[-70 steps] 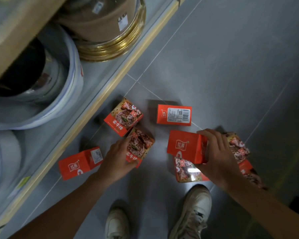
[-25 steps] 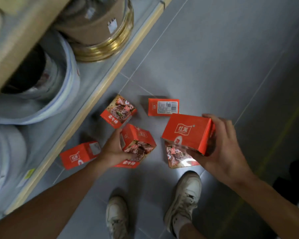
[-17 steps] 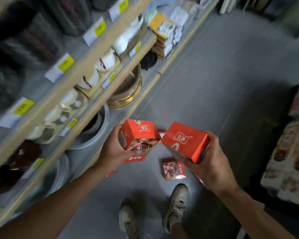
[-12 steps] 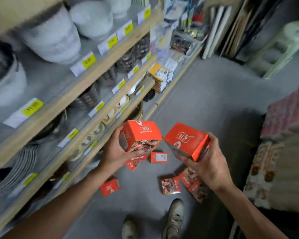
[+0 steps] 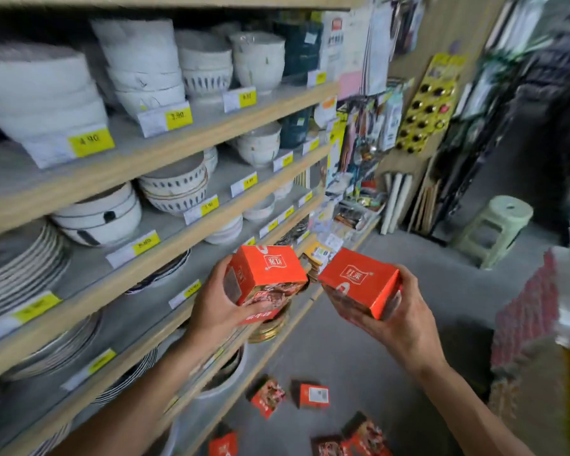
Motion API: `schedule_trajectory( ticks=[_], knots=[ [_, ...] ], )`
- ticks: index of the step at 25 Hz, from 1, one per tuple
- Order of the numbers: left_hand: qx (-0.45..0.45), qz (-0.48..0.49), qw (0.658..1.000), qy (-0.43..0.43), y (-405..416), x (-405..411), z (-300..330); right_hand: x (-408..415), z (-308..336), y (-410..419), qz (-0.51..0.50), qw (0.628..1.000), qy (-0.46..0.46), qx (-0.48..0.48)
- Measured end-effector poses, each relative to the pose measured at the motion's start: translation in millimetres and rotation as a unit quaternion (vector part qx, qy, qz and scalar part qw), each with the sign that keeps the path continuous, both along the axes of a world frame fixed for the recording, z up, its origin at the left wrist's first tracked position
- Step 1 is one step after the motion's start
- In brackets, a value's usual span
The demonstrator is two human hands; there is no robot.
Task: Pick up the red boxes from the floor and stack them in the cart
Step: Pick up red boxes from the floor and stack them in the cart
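head view: the left hand (image 5: 216, 311) grips a red cardboard box (image 5: 267, 274), logo face tilted up; the right hand (image 5: 399, 319) grips a second red cardboard box (image 5: 359, 286), long axis slanting down to the right. more red boxes (image 5: 311, 394) lie on the grey floor (image 5: 343, 357) beside wooden shelves of white bowls (image 5: 178, 139).

Looks like a cramped little homeware shop, pretty dim overall. Wooden shelves (image 5: 165, 159) run along the left, loaded with stacked white bowls (image 5: 145, 64) and plates (image 5: 17, 258), with yellow price tags (image 5: 91, 139) along the edges. Grey tiled floor (image 5: 343, 350). At the far end a wall display of hanging packaged goods (image 5: 372, 126), plus a pale green plastic stool (image 5: 497, 228) on the right.
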State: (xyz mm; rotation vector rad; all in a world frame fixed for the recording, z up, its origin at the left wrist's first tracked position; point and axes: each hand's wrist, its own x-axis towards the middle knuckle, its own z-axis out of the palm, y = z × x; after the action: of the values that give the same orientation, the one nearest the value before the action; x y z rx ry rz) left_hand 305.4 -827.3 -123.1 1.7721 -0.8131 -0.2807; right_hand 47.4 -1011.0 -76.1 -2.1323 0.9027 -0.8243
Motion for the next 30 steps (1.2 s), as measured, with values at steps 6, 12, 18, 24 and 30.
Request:
schedule_trajectory(
  ticks=[6,12,18,24,30],
  knots=[
    [-0.014,0.081,0.996,-0.047,70,-27,59,12,46,23,0.113,0.992,-0.052,-0.014],
    [-0.055,0.205,0.975,-0.071,163,-76,94,50,58,55,0.265,0.961,-0.078,0.027],
    [-0.030,0.361,0.926,-0.106,279,-139,106,86,64,143,0.420,0.902,-0.083,0.054],
    [-0.022,0.486,0.868,-0.102,401,-212,102,94,72,268,0.536,0.839,-0.088,0.031],
    [-0.033,0.562,0.821,-0.095,538,-286,99,88,76,418,0.623,0.779,-0.070,-0.002]
  ],
)
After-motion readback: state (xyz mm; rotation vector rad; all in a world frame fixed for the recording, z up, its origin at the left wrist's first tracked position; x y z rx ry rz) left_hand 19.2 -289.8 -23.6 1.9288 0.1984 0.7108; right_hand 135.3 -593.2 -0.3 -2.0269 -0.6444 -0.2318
